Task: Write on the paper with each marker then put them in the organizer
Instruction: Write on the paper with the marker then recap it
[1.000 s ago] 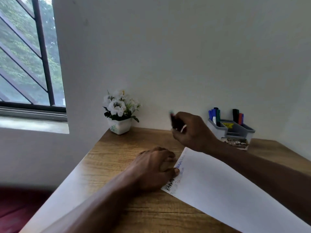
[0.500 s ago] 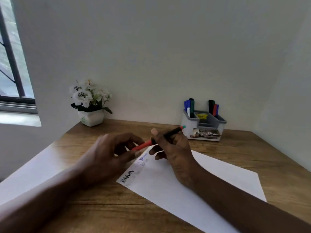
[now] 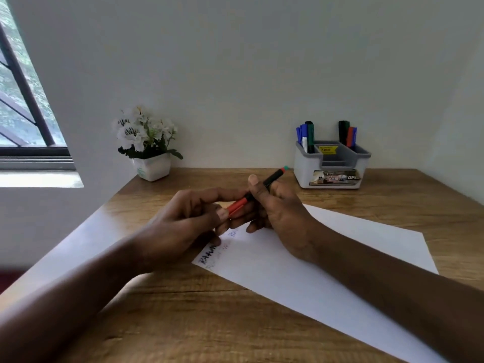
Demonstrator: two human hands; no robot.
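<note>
Wooden table (image 3: 392, 195) against a white wall (image 3: 235, 74), window (image 3: 21, 113) at left. White paper (image 3: 327, 279) flat on it, handwriting (image 3: 208, 255) at the near-left corner. Above that corner, marker (image 3: 272, 178) tilted, red cap (image 3: 237, 205) pinched in left hand (image 3: 180, 226) fingers (image 3: 222, 214), black barrel gripped by right hand (image 3: 282, 213). At the back, grey organizer (image 3: 330, 169) holding other markers (image 3: 309, 134) upright; potted flowers (image 3: 149, 145) further left.
</note>
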